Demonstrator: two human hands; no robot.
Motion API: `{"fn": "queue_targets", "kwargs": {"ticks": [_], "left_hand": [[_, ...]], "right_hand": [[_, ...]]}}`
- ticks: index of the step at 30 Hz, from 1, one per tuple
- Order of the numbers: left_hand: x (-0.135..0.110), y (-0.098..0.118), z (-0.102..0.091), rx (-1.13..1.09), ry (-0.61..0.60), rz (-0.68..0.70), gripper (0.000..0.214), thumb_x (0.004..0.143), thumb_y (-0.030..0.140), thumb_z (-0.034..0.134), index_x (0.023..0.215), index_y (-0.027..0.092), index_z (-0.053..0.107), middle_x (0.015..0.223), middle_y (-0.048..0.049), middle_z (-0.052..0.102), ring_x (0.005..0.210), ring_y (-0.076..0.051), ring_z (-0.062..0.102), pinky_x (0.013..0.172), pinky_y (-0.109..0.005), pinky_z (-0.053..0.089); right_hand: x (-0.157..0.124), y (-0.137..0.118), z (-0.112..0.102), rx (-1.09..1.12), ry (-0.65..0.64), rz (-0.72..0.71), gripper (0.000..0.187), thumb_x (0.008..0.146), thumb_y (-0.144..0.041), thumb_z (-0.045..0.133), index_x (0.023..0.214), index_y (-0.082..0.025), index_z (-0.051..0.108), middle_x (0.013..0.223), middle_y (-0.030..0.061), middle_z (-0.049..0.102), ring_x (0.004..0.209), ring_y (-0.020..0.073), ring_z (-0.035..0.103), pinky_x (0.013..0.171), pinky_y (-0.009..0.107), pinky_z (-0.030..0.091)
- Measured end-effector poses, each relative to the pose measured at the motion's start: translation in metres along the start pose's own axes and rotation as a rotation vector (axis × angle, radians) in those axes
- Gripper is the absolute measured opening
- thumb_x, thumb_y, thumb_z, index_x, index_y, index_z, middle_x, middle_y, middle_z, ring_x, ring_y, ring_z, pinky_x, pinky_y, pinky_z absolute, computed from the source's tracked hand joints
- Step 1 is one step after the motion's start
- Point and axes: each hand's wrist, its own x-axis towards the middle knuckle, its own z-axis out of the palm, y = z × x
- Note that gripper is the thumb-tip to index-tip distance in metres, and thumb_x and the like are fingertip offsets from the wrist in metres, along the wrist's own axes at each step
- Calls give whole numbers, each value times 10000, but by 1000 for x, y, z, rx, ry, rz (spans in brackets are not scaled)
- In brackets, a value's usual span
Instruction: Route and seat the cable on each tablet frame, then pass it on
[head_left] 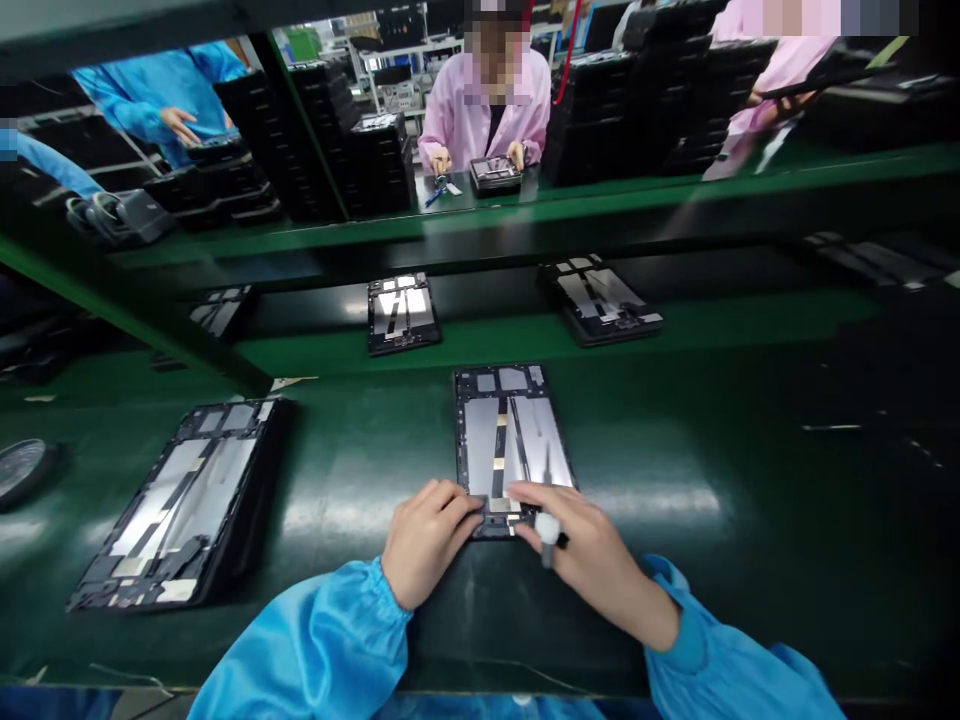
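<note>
In front of me an opened tablet [480, 430] lies face down, its silver inside and dark flat cables showing. My left hand [431, 535] has its fingers bent together at the tablet's lower left corner, gripping that edge. My right hand [589, 550] is over the lower right corner, with thumb and forefinger close to the small parts on the bottom strip. Tucked in that hand is a thin pointed tool [547, 545] with a pale round part, blurred, its tip directed away from me. What lies right under the fingertips is hidden.
A second opened tablet [180, 500] rests on stacked dark pieces at left, near a round dish [22, 470]. Beyond are more tablets [405, 315] [600, 300] on a green strip. A green post [150, 310] slants at left. Co-workers [487, 110] work across, among black tray stacks [630, 110].
</note>
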Motion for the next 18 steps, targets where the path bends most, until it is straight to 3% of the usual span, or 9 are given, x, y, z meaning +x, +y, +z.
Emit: {"fn": "queue_targets", "kwargs": {"ticks": [4,11,15,18], "left_hand": [[-1,6,0,-43,43,27,254,1016,310,456,931,193,664,839,-28,640,771,-151,575,663,-265,480],[-13,12,6,-131,52,-26,256,1002,338,487,882,200,667,796,-20,618,744,-148,573,628,-256,467],[-17,12,9,-41,74,7,204,995,289,506,901,197,661,801,-20,626,725,-150,566,623,-260,457],[-23,9,6,110,70,117,168,992,217,500,1056,200,654,926,-37,672,770,-162,583,658,-279,471]], "right_hand": [[17,-14,19,41,-58,-71,347,864,-47,583,1151,-237,622,967,55,744,882,238,696,781,381,569],[16,-15,13,167,-137,-21,305,891,-83,567,1144,-250,591,876,9,730,878,218,685,818,362,538],[13,-15,19,117,-126,-66,471,819,48,478,1180,-242,569,891,21,700,869,223,650,790,365,523],[10,-13,25,62,-122,-104,613,727,105,435,1225,-235,548,910,43,669,856,236,614,757,375,522]]}}
